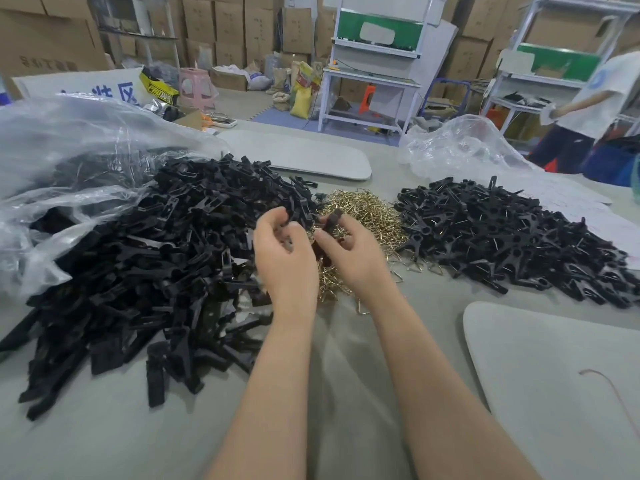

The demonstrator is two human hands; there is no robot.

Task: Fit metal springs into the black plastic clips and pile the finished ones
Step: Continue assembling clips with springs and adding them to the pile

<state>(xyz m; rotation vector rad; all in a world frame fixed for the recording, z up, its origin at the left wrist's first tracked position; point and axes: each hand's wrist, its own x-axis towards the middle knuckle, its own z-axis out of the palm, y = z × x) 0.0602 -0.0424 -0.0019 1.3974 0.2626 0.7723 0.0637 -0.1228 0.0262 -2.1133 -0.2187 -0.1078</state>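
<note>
A grey-green cloth covered the desk [104,445]. At its left a clear plastic bag [69,150] lay against a heap of loose black clip parts [138,271]. In the middle lay brass-coloured springs [367,216], and to the right a pile of finished clips [512,237], wire showing in them, in front of a second crumpled bag [460,147]. Over the springs the left hand [282,244] had its fingers curled, though blur and the black heap behind hid whether it held anything. The right hand [349,247] pinched a black clip piece [332,218] between thumb and fingers. Stacked cardboard boxes [242,26] and white workbenches [374,81] filled the room behind. A person [588,98] at the right edge was cut off by the frame.
</note>
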